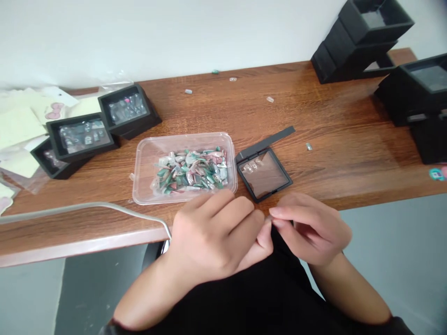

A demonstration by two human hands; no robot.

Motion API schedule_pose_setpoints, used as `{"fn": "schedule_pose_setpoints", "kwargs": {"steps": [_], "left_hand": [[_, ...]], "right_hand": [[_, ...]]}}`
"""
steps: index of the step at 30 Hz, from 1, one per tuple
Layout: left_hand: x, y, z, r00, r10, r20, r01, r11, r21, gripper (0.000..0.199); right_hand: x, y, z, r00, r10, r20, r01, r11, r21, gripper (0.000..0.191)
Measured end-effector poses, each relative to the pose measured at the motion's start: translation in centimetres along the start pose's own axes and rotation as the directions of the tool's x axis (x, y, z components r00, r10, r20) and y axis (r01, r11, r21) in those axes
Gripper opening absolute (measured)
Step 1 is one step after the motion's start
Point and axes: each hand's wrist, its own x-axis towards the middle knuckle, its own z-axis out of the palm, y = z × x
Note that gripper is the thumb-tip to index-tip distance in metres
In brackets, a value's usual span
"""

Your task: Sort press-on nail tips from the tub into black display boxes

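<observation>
My left hand (218,237) is closed, its fingers curled and thumb against the index finger. My right hand (310,228) is pinched shut facing it. Between the fingertips of both is a small pale piece (268,218) that looks like a press-on nail, mostly hidden. Just beyond the hands lies a black-framed case (267,174) with a clear window, its lid flap raised; several clear nails (252,165) sit in its upper left corner. To the left stands a clear plastic tub (146,153) with a heap of green, pink and clear press-on nails (195,170).
Black boxes of nails (84,137) stand at the left beside papers (21,123). Stacked black boxes (359,42) and more cases (419,93) are at the right. Loose nails (270,99) lie scattered. A white cable (104,204) crosses the table's front left.
</observation>
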Motion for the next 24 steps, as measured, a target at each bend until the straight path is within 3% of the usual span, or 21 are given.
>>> {"fn": "schedule_pose_setpoints", "kwargs": {"steps": [3,12,19,22,24], "left_hand": [[-0.4,0.0,0.2,0.999,-0.031,-0.038,0.031,1.0,-0.002,0.004],[-1.3,-0.5,0.4,0.997,0.041,-0.062,-0.034,0.993,0.11,0.026],[-1.6,0.0,-0.5,0.996,0.093,-0.004,-0.092,0.995,0.037,0.021],[-1.6,0.1,-0.3,0.993,0.118,-0.022,-0.118,0.993,-0.001,0.018],[-1.7,0.2,-0.1,0.992,0.115,-0.054,-0.117,0.993,-0.03,0.016]], "right_hand": [[-0.3,0.1,0.3,0.998,0.059,-0.012,-0.059,0.998,0.002,0.039],[-0.8,0.4,0.1,0.982,0.183,0.038,-0.184,0.983,0.028,0.041],[-0.7,0.6,-0.6,0.958,0.277,0.079,-0.287,0.943,0.167,0.029],[-0.6,0.2,-0.8,0.906,0.407,0.114,-0.423,0.87,0.253,0.024],[-0.6,0.1,-0.9,0.847,0.507,0.158,-0.527,0.766,0.367,0.02]]}}
